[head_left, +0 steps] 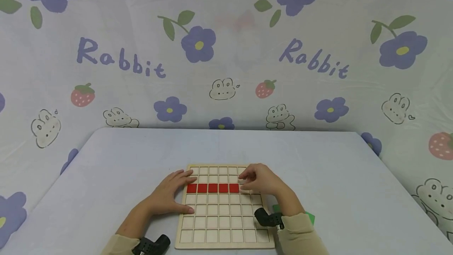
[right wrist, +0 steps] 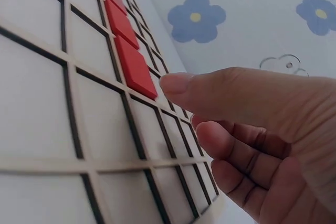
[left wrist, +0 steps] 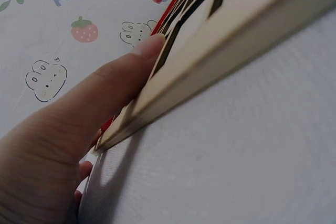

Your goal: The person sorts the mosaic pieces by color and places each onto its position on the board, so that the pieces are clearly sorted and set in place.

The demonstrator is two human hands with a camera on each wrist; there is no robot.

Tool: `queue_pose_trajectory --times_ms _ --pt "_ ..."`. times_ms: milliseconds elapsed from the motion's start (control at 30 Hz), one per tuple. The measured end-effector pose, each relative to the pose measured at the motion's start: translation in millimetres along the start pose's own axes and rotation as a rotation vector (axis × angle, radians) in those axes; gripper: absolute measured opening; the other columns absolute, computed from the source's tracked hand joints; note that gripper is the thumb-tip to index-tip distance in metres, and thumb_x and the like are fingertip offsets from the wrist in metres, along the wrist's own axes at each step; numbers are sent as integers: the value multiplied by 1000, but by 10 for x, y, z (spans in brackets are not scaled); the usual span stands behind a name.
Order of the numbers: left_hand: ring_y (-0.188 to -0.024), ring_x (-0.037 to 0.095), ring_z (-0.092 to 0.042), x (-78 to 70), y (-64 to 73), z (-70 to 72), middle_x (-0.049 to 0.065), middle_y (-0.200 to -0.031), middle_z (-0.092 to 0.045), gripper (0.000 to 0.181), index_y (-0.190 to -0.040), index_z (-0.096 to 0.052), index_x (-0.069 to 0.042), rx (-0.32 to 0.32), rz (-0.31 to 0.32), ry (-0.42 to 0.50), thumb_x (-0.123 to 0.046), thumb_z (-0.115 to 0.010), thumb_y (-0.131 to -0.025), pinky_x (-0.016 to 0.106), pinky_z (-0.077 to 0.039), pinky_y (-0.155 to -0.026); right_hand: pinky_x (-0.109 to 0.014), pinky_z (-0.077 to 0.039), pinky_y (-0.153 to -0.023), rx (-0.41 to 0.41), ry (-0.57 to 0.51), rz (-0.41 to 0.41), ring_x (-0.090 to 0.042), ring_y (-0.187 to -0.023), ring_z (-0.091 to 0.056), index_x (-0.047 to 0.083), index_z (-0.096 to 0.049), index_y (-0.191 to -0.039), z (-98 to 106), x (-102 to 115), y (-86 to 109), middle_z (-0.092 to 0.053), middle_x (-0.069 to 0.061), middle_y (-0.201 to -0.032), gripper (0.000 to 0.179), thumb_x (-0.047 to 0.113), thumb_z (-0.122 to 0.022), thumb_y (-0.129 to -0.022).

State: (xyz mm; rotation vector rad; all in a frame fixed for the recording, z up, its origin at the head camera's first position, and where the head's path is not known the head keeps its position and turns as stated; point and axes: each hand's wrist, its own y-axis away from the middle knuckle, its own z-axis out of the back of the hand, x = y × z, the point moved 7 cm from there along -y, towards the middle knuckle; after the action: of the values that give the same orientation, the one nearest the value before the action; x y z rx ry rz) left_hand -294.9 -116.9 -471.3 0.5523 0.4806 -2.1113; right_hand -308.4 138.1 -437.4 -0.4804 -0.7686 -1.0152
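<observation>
1. Head view: a wooden grid board lies on the white table, with five red square tiles side by side in its third row from the far edge, starting at the left column.
2. The left hand rests on the board's left edge, thumb and fingers spread apart.
3. Left wrist view: that thumb lies across the wooden rim.
4. Right wrist view: the right hand has bent fingers, with the thumb apart from them and nothing visible between; the thumb tip is just beside the last tile.
5. A green object sits partly hidden behind the right forearm.
</observation>
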Motion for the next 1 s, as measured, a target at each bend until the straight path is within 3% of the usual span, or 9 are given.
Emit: queue_pose_trajectory --times_ms 367,633,1000 --pt "-140 33 -23 40 -7 -25 2 -150 -35 88 -136 -47 -22 -3 -7 -16 -60 -76 -62 58 -20 -112 -24 -44 -59 -69 -7 -38 -13 -72 -51 -3 -67 -100 278 -171 105 -62 -12 -86 29 11 -75 -77" --pt "-140 33 -23 33 -4 -29 2 -150 -35 88 -136 -48 -22 -4 -8 -6 -60 -76 -62 57 -20 -112 -25 -42 -60 -166 19 -119 -13 -70 -49 -2 -69 -99 461 -294 195 -61 -8 -81 28 11 -76 -76" --pt "-140 34 -23 9 10 -13 2 -149 -36 88 -137 -48 -22 -12 -33 -19 -60 -76 -62 58 -21 -111 -25 -43 -61 -216 32 -182 -14 -72 -51 -3 -69 -101 590 -457 280 -62 -8 -81 28 11 -75 -77"
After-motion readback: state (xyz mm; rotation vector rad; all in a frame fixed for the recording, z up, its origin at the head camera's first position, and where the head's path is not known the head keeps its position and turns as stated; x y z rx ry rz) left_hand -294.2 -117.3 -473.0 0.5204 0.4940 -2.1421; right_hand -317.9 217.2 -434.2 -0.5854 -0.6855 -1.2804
